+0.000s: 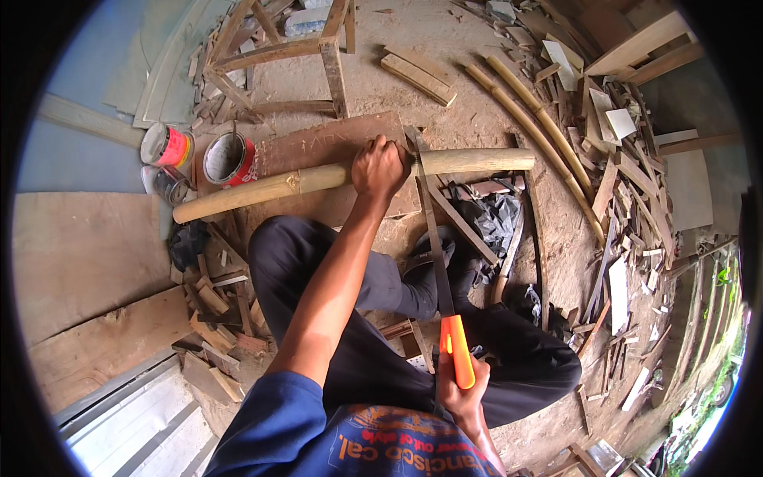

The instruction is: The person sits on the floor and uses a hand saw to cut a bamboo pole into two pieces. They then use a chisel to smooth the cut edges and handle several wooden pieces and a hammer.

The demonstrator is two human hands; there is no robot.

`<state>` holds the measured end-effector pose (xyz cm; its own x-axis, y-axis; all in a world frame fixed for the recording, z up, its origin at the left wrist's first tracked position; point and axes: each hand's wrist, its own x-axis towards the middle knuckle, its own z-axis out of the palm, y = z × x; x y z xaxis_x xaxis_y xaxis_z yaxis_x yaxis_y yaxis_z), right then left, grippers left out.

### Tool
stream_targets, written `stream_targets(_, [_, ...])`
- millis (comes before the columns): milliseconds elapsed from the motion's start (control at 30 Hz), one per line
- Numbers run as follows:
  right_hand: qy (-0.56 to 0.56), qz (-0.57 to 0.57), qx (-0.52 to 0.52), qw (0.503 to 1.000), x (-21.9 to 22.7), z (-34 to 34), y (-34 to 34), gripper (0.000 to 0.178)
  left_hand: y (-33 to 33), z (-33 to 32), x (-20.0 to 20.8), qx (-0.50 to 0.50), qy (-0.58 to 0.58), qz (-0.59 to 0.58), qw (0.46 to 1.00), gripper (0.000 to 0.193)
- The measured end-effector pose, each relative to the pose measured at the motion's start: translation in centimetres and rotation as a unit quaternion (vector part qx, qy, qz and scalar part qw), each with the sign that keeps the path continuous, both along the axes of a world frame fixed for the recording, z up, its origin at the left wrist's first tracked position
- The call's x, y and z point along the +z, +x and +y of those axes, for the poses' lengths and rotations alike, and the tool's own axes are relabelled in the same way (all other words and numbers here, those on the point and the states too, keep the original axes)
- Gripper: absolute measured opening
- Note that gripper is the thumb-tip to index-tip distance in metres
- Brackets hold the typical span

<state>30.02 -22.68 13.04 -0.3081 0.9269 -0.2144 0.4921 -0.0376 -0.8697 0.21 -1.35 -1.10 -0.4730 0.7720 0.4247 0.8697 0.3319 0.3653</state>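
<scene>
Left hand curled tight over the bamboo pole, knuckles up, around the middle of its length; right hand, lower and nearer the body, wrapped closed round the orange handle of the handsaw. Saw blade runs away from the body and crosses the pole just right of the left hand — teeth contact too small to tell. Pole lies left to right in front of the person, over a brown board, right end sticking out past it. Person sits low, dark-trousered legs bent. Black plastic on the ground right of the board. Left: two red tins. Far side: wooden frame, short planks. Far right: two thin poles side by side — then scrap wood heaped along the right.
</scene>
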Motion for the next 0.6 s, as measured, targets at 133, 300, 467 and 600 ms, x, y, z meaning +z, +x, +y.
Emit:
stream_targets(133, [0.017,-0.012,0.009,1.000,2.5,1.0,-0.5,0.011,0.0,-0.2,0.1,0.001,-0.013,0.000,1.000,0.032])
stream_targets(300, [0.018,0.041,-0.047,0.998,0.0,8.7,-6.4,0.017,1.9,-1.5,0.1,-0.008,0.060,0.047,0.997,0.026])
stream_targets(467, [0.038,0.121,-0.043,0.991,-3.2,13.5,-10.9,0.024,1.2,-0.3,0.1,-0.005,0.066,0.030,0.997,0.022])
stream_targets(600, [0.007,0.143,-0.068,0.987,-4.3,10.8,-10.2,0.023,1.1,-0.4,-0.1,-0.011,0.087,0.023,0.996,0.020])
